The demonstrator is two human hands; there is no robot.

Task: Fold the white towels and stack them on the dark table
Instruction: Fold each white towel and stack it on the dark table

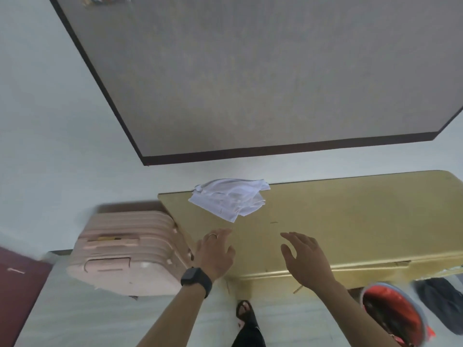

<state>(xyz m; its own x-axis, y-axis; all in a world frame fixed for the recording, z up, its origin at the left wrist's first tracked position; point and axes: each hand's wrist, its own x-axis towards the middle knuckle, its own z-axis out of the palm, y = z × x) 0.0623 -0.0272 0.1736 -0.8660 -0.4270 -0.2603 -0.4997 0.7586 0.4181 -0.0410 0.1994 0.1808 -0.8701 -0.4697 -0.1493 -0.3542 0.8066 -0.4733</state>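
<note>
A loose pile of white towels (230,198) lies at the far left corner of a yellowish-brown table (350,221). My left hand (215,251), with a ring and a dark watch on the wrist, hovers over the table's left edge just below the towels, fingers relaxed and holding nothing. To its right, my right hand (304,256) reaches over the table's near part with fingers spread and empty. Neither hand touches the towels.
A pink hard suitcase (127,254) stands against the table's left side. A large grey board with a dark frame (263,71) hangs on the wall above. A red-lined basket (393,314) and dark clothes (441,301) sit on the floor at right; my sandalled foot (246,314) is below.
</note>
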